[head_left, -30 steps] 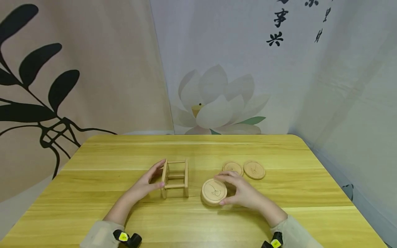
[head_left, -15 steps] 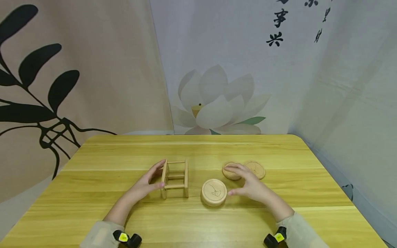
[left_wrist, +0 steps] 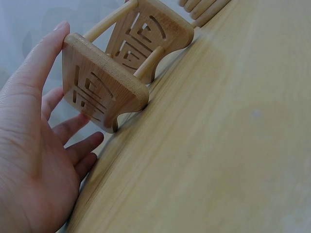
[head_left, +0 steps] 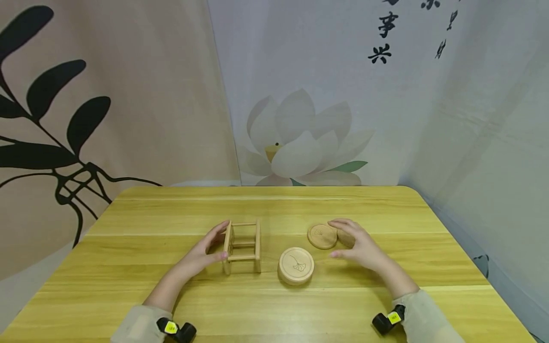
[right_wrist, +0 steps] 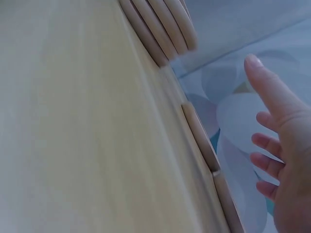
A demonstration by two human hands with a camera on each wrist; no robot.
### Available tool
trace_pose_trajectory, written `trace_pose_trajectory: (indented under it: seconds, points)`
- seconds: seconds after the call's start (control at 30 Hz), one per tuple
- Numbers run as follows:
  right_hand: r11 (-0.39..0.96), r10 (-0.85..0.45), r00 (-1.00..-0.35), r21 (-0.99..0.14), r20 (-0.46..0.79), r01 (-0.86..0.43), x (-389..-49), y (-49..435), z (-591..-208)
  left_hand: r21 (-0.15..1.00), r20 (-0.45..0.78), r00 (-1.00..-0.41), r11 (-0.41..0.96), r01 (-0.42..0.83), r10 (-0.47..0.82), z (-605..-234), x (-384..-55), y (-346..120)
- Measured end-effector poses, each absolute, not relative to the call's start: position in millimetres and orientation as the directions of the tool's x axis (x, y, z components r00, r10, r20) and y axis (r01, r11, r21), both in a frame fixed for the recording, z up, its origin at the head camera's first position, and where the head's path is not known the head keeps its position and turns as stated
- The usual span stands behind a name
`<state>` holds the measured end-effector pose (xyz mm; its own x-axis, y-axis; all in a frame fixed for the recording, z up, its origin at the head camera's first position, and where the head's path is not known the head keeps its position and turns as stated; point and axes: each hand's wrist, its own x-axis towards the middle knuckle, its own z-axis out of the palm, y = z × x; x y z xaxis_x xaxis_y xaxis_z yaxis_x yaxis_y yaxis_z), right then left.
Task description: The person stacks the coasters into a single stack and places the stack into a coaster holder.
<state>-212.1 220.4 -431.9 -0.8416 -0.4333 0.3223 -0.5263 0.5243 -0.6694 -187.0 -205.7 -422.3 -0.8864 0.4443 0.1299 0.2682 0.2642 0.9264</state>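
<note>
A small wooden coaster rack (head_left: 258, 247), two slatted end panels joined by thin rods, stands left of the table's middle. My left hand (head_left: 198, 261) holds its left end panel, thumb on the near edge and fingers on the far edge; the left wrist view shows the panel's cut-out pattern (left_wrist: 92, 90). Right of the rack sits a stack of round wooden coasters (head_left: 296, 265), a leaf drawn on the top one. Farther back lie two single coasters, the left one (head_left: 322, 237) uncovered, the right one (head_left: 345, 238) partly hidden behind my right hand (head_left: 364, 247), whose fingers are spread and hold nothing.
The wooden table (head_left: 274, 314) runs back to a curtain (head_left: 171, 95) printed with a lotus and leaves. Black cameras (head_left: 177, 330) are strapped at both wrists.
My right hand has left the coaster stack and moved right and away, passing over the left single coaster to the right one. The left hand and rack have stayed put.
</note>
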Motion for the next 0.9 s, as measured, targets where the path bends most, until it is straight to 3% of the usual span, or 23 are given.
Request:
trace_pose_trajectory:
  seconds: [0.9]
  points:
    - [0.619, -0.314, -0.924, -0.692, 0.217, -0.373, -223.7, 270.8, -441.7, 0.926, 0.121, -0.886, 0.271, 0.263, 0.447, -421.4, -186.8, -206.3]
